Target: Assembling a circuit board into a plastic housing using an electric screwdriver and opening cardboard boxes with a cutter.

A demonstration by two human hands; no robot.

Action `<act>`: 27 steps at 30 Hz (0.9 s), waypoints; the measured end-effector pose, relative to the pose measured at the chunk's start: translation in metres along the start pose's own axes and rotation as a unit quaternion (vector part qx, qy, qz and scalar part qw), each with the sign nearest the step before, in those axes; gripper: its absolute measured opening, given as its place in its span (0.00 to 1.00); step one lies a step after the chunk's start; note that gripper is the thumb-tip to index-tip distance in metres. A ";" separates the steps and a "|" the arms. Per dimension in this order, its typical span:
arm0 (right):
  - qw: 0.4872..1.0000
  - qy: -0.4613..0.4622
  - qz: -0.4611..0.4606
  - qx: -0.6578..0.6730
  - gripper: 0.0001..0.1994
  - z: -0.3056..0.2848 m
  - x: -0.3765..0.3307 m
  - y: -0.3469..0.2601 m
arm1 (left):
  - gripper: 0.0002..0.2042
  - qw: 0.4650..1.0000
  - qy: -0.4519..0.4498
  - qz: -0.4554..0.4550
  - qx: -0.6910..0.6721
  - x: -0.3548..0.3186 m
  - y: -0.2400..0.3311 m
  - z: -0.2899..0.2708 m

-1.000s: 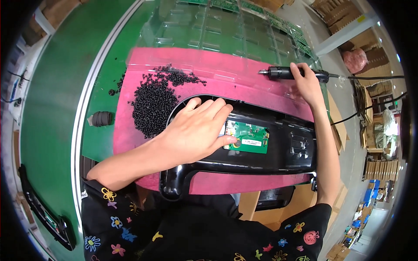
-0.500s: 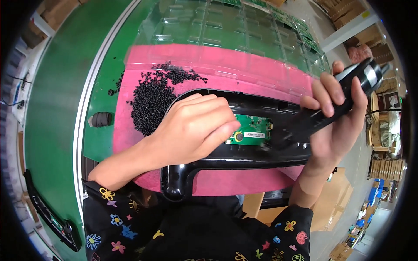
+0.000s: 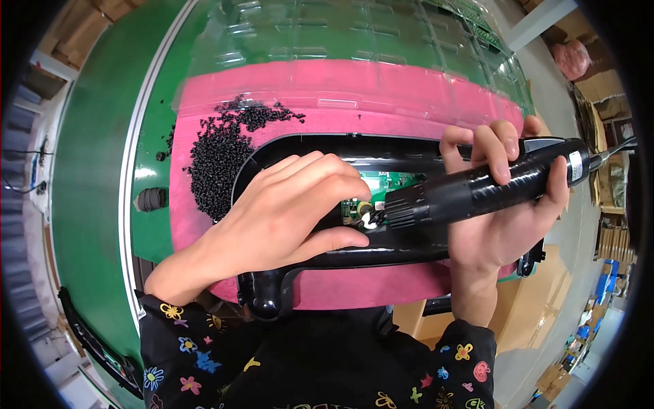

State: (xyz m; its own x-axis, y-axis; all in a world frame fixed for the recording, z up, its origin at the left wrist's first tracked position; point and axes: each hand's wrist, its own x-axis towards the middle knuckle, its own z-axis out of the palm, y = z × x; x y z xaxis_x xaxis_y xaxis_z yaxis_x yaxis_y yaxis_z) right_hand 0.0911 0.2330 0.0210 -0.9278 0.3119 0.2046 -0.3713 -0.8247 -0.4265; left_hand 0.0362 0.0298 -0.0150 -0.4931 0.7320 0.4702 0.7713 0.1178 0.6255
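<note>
A black corded electric screwdriver (image 3: 484,191) lies across my right hand (image 3: 494,235), whose fingers and thumb wrap its body. The tool slants leftward, its bit end over the lower left part of a green circuit board (image 3: 392,180). That board sits inside a long black plastic housing (image 3: 415,240) with a stub at its lower left. My left hand (image 3: 283,211) rests over the housing's left side. Its thumb and forefinger are apart on either side of the screwdriver's tip, and I see nothing gripped between them. The exact contact point of the bit is hard to make out.
A heap of small black screws (image 3: 219,157) lies on the pink mat (image 3: 340,290) left of the housing. Clear plastic trays (image 3: 327,51) stand behind. A dark roll (image 3: 151,200) is on the green table at left. Cardboard (image 3: 528,307) is at lower right.
The screwdriver has come left and down, its tip now at the board between my left fingers. My left thumb and forefinger, closed together before, have spread apart.
</note>
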 end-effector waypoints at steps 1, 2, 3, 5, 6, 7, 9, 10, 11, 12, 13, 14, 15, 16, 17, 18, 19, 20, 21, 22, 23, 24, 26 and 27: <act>1.000 -0.003 -0.001 -0.006 0.17 0.001 -0.002 0.002 | 0.17 1.000 -0.003 0.016 -0.010 0.000 -0.002 0.000; 1.000 -0.006 -0.001 -0.012 0.17 0.001 -0.003 0.003 | 0.17 0.999 -0.006 0.032 -0.020 0.000 -0.003 0.000; 1.000 -0.009 -0.007 -0.015 0.19 0.000 -0.004 0.005 | 0.17 0.999 -0.008 0.032 -0.022 -0.001 -0.001 0.000; 1.000 -0.015 -0.002 -0.016 0.20 -0.003 -0.005 0.007 | 0.15 0.998 -0.047 0.039 0.021 -0.001 0.004 -0.002; 1.000 -0.024 0.006 -0.017 0.21 -0.003 -0.005 0.008 | 0.15 0.998 -0.047 0.040 0.020 -0.001 0.004 -0.002; 0.999 -0.030 0.004 -0.018 0.23 -0.004 -0.005 0.009 | 0.14 0.997 -0.055 0.046 0.028 -0.002 0.004 -0.003; 0.999 -0.042 0.006 -0.025 0.23 -0.004 -0.006 0.010 | 0.13 0.996 -0.062 0.053 0.035 -0.002 0.005 -0.003; 0.998 -0.054 0.009 -0.031 0.23 -0.004 -0.006 0.010 | 0.13 0.996 -0.064 0.059 0.037 -0.002 0.005 -0.002; 0.998 -0.055 0.010 -0.032 0.23 -0.004 -0.006 0.010 | 0.13 0.995 -0.066 0.064 0.040 -0.002 0.005 -0.002; 0.997 -0.064 0.010 -0.039 0.22 -0.004 -0.006 0.010 | 0.13 0.995 -0.065 0.064 0.040 -0.002 0.005 -0.001; 0.996 -0.073 0.011 -0.045 0.22 -0.005 -0.006 0.010 | 0.12 0.994 -0.066 0.069 0.047 -0.002 0.005 -0.001; 0.996 -0.074 0.012 -0.046 0.22 -0.005 -0.006 0.009 | 0.12 0.994 -0.068 0.073 0.054 -0.003 0.004 -0.001; 0.994 -0.076 0.041 -0.065 0.21 -0.006 -0.005 0.006 | 0.12 0.994 -0.067 0.073 0.054 -0.003 0.004 -0.001; 0.991 -0.079 0.070 -0.085 0.20 -0.006 -0.005 0.005 | 0.12 0.992 -0.071 0.081 0.064 -0.003 0.003 -0.001; 0.986 -0.055 0.082 -0.134 0.17 -0.003 -0.006 0.004 | 0.12 0.990 -0.076 0.089 0.075 -0.004 0.003 -0.002; 0.983 -0.016 0.092 -0.161 0.16 0.002 -0.007 0.006 | 0.12 0.990 -0.074 0.088 0.075 -0.005 0.002 -0.001; 0.983 -0.019 0.101 -0.150 0.15 0.001 -0.006 0.006 | 0.12 0.989 -0.080 0.089 0.087 -0.005 0.002 -0.001; 0.984 -0.022 0.109 -0.139 0.15 0.000 -0.006 0.006 | 0.11 0.987 -0.085 0.089 0.099 -0.006 0.002 -0.001; 0.984 -0.023 0.110 -0.140 0.15 0.000 -0.005 0.005 | 0.11 0.988 -0.084 0.089 0.099 -0.006 0.002 -0.002; 0.988 -0.029 0.102 -0.115 0.14 -0.001 -0.005 0.005 | 0.11 0.989 -0.079 0.078 0.097 -0.005 0.001 -0.002; 0.991 -0.036 0.093 -0.089 0.13 -0.002 -0.004 0.004 | 0.11 0.991 -0.073 0.068 0.094 -0.005 0.001 -0.003; 0.991 -0.055 0.085 -0.081 0.12 -0.003 -0.002 0.001 | 0.11 0.991 -0.071 0.066 0.096 -0.005 0.001 -0.002; 0.992 -0.076 0.057 -0.080 0.12 -0.003 -0.001 -0.001 | 0.11 0.992 -0.018 0.052 0.110 -0.004 0.001 0.001; 0.994 -0.068 0.044 -0.077 0.12 -0.002 -0.002 -0.001 | 0.11 0.992 -0.015 0.051 0.112 -0.005 -0.001 0.002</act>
State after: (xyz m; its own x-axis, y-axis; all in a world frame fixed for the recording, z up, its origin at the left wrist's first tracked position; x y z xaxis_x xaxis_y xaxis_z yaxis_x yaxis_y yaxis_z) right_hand 0.0931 0.2337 0.0193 -0.9478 0.1664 0.2721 -0.2989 -0.7611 -0.5756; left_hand 0.0390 0.0280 -0.0189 -0.3986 0.7667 0.5033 0.8883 0.1861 0.4200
